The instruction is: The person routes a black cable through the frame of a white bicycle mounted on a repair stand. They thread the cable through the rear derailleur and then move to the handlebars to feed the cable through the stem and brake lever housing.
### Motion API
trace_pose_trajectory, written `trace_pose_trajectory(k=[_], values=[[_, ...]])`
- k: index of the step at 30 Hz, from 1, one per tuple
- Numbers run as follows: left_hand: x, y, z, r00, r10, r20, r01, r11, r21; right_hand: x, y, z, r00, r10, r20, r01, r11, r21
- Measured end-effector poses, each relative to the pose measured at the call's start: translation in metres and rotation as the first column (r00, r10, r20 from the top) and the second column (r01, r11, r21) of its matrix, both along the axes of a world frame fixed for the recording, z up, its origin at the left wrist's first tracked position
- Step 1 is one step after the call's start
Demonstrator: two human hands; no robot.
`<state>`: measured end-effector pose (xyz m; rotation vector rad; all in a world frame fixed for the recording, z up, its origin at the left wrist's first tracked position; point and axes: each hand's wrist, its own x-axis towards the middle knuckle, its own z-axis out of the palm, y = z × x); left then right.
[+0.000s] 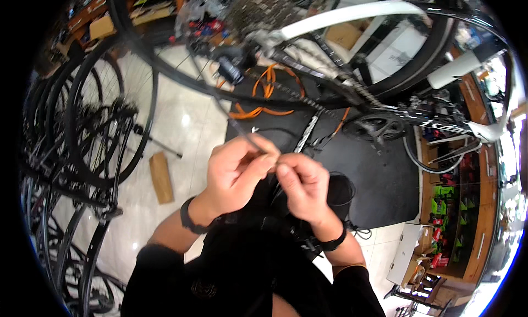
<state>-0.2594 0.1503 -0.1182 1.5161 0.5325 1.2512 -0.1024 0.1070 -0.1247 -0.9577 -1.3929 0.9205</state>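
In front of my chest, my left hand is closed, thumb and fingers pinching a thin dark bicycle cable. From that grip the cable curves up and to the left, toward the rear of a raised black-and-white bicycle. My right hand is closed as well, its thumb and forefinger pinched around the cable's near end, against the left fingertips. The very tip is mostly hidden between the fingers. Beyond my hands are the bicycle's crankset and its rear cassette, which looks blurred.
Several bicycles stand along the left side. An orange hose lies coiled on the black mat under the raised bicycle. A cardboard piece rests on the pale floor. To the right stands a wooden display cabinet beside boxes.
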Motion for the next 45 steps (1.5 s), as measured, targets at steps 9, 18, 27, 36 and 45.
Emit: trace_pose_trajectory(k=[9,18,27,36,45], values=[[0.002,0.014,-0.019,0.996,0.086,0.029,-0.084,0.995,-0.044,0.015,0.012,-0.023,0.974,0.174,-0.144,-0.187,0.979,-0.083],[0.007,0.006,-0.016,0.999,0.044,0.028,-0.043,0.999,-0.028,0.004,0.007,-0.022,0.921,0.241,-0.305,-0.277,0.957,-0.083],[0.005,0.005,-0.013,0.996,0.051,0.078,-0.047,0.998,-0.049,0.014,-0.005,-0.019,0.971,0.109,-0.211,-0.137,0.983,-0.124],[0.004,0.006,-0.021,0.996,-0.025,0.091,0.025,1.0,0.005,0.004,0.001,-0.02,0.94,0.17,-0.297,-0.219,0.966,-0.14],[0.004,0.008,-0.019,0.994,0.012,0.109,-0.015,1.0,0.026,0.017,-0.005,-0.024,0.953,0.12,-0.278,-0.165,0.976,-0.144]])
